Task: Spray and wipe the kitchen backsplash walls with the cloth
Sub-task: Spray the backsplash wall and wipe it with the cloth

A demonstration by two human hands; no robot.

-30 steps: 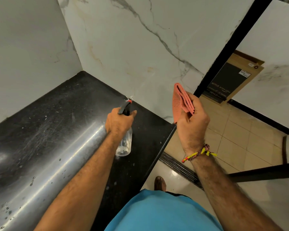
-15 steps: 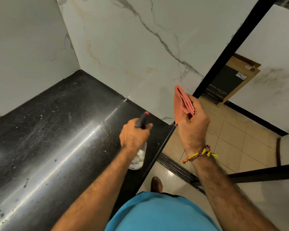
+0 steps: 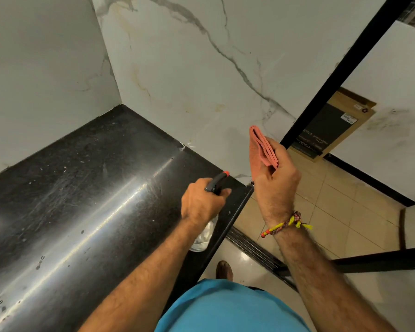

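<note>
While your left hand (image 3: 201, 202) grips the neck of the spray bottle (image 3: 203, 238), keep its fingers curled round the trigger head (image 3: 217, 182); the clear body hangs below your fist, over the right end of the black countertop (image 3: 82, 188). Judge the bottle as light, rigid plastic that may turn slippery if wet, so hold it high at the neck, where one finger can work the trigger. Your right hand (image 3: 277, 185) pinches the folded pink cloth (image 3: 261, 149) between thumb and curled fingers, raised just in front of the marble backsplash wall (image 3: 201, 68) but apparently not touching it. Treat the cloth as soft and limp: it should flatten only under pressure, so spread your palm behind the fold before wiping. The nozzle points toward the wall's lower corner beside the black door frame (image 3: 333, 75).
</note>
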